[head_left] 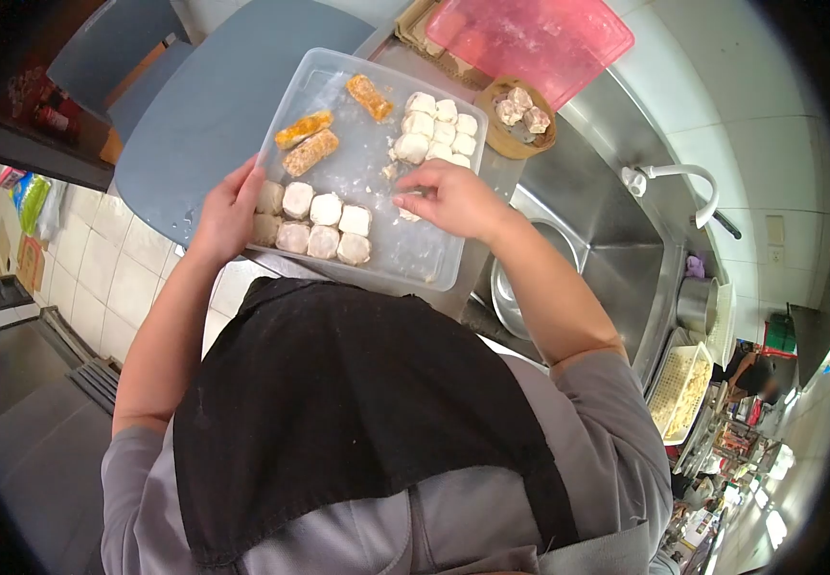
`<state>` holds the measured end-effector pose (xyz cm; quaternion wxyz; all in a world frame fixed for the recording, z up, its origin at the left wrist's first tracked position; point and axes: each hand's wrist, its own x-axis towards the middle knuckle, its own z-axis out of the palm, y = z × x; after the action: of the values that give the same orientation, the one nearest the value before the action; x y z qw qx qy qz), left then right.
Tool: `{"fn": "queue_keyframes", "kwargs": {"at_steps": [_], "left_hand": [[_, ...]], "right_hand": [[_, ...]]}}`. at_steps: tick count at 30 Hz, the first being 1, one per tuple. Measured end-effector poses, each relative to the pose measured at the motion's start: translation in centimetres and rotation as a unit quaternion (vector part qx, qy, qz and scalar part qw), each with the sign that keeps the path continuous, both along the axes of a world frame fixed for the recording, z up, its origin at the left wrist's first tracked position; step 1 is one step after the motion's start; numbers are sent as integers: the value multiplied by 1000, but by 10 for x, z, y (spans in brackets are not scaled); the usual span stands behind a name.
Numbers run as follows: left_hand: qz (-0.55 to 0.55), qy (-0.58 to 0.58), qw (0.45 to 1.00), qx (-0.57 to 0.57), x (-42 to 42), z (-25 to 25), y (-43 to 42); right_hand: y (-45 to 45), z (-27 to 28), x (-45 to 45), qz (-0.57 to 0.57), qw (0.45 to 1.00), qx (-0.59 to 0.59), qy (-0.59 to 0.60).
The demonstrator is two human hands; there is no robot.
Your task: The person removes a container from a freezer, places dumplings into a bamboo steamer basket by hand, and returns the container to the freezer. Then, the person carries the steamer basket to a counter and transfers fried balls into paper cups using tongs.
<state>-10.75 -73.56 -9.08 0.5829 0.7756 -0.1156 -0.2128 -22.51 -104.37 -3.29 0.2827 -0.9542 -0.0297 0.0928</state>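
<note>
A clear plastic tray (377, 268) is tilted in front of me, its left edge gripped by my left hand (228, 216). White, flour-dusted dough pieces (325, 209) sit in two rows at its near left corner. More white pieces (434, 127) are grouped at the far right. Three orange, crumb-coated sticks (311, 152) lie at the far left. My right hand (453, 198) hovers over the tray's right side, thumb and forefinger slightly apart, near small white crumbs (390, 172). Its other fingers are partly hidden.
Right of the tray, a round bamboo steamer (520, 144) holds several dumplings beside a red plastic lid (530, 38). A steel sink (616, 220) with a metal bowl (568, 240) and a white faucet (674, 174) follows. A grey-blue table (195, 115) stands left.
</note>
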Motion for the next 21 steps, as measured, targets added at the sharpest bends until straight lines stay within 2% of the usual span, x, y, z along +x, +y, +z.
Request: {"fn": "queue_keyframes", "kwargs": {"at_steps": [2, 5, 8, 10, 13, 17, 19, 21], "left_hand": [[-4, -16, 1000, 16, 0, 5, 0], [-10, -1, 1000, -3, -2, 8, 0], [-26, -23, 999, -5, 2, 4, 0], [-15, -9, 1000, -1, 0, 6, -1], [-14, -36, 999, -3, 3, -4, 0], [-16, -15, 1000, -16, 1, 1, -1], [-13, -3, 1000, -12, 2, -2, 0], [-9, 7, 1000, -11, 4, -10, 2]], "right_hand": [[-3, -4, -1, -5, 999, -11, 31], [2, 3, -9, 15, 1000, -22, -7], [-2, -5, -13, 123, 987, -95, -35], [1, -13, -18, 124, 981, -136, -66], [11, -18, -22, 87, 982, -162, -29], [5, -11, -25, -1, 998, -36, -45], [-7, 16, -24, -51, 997, 7, -59], [-38, 43, -14, -117, 987, -15, -111]]}}
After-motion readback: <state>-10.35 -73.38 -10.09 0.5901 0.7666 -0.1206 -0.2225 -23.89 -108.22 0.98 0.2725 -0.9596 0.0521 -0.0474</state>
